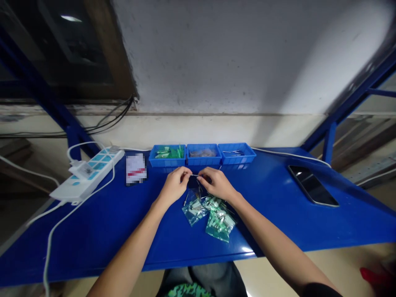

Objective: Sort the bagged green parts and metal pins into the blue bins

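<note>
A thin metal rod [194, 175] spans the gap between my two hands, just in front of the blue bins. My left hand [175, 185] pinches its left end between thumb and fingers. The other end is in the closed fingers of my right hand [219, 183], which partly hide it. Below the hands lie a clear plastic bag [194, 211] and a greenish plastic bag [220, 225], both with small white and metal parts. Several loose thin metal pieces are scattered around the bags. What exactly the rod is, I cannot make out.
Along the wall stand a blue bin with green pieces [151, 160], a blue bin with clear packets [204, 161] and a blue bin with thin rods [244, 159]. A power strip [77, 187] and white cable are left; a phone [312, 185] lies right on the blue table [130, 231].
</note>
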Demonstrator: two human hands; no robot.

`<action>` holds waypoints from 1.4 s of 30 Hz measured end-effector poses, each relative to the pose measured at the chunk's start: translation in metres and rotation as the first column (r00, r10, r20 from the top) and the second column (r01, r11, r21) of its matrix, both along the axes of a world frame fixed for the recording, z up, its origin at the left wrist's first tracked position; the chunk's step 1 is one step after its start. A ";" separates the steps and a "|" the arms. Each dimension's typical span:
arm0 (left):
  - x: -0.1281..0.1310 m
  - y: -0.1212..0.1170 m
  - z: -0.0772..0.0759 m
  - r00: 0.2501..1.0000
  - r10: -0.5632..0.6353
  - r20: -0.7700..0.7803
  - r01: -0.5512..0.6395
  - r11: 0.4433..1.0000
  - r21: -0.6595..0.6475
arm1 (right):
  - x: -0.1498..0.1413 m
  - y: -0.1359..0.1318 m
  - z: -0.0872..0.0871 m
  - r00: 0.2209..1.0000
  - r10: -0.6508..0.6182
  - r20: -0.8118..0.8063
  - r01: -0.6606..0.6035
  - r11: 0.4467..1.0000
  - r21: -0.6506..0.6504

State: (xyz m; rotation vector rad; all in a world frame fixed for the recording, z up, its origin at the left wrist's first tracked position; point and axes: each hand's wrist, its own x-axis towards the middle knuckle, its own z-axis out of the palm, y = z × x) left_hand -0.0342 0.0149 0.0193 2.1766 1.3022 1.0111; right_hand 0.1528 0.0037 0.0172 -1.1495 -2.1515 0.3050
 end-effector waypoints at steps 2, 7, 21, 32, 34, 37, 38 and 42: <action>0.000 -0.002 0.002 0.999 -0.024 0.023 0.024 1.000 -0.004 | -0.001 0.000 0.000 1.000 0.009 0.003 -0.009 1.000 0.021; 0.004 -0.003 0.002 0.994 -0.107 -0.004 0.107 0.993 -0.050 | 0.001 0.003 -0.004 1.000 -0.023 -0.020 0.023 1.000 0.017; 0.006 -0.004 -0.003 0.997 -0.077 -0.017 0.078 0.996 0.045 | -0.001 -0.002 0.001 1.000 0.007 0.001 -0.007 1.000 0.013; 0.006 -0.006 0.004 0.997 0.082 0.010 -0.082 0.994 0.071 | 0.000 -0.002 0.003 0.998 -0.052 -0.023 0.053 0.999 0.012; 0.004 -0.006 0.005 0.993 0.107 0.042 -0.110 0.991 0.072 | 0.002 0.000 0.004 0.995 -0.082 -0.049 0.083 0.996 0.013; 0.003 -0.005 0.005 0.989 0.113 0.100 -0.118 0.992 0.046 | 0.004 0.002 0.004 0.989 -0.126 -0.073 0.127 0.992 0.017; 0.003 -0.005 0.005 0.987 0.113 0.117 -0.117 0.993 0.024 | 0.005 0.003 0.003 0.988 -0.136 -0.076 0.138 0.990 0.019; 0.004 -0.007 0.006 0.980 0.123 0.156 -0.118 0.992 -0.041 | 0.004 0.004 0.002 0.987 -0.146 -0.071 0.148 0.989 0.023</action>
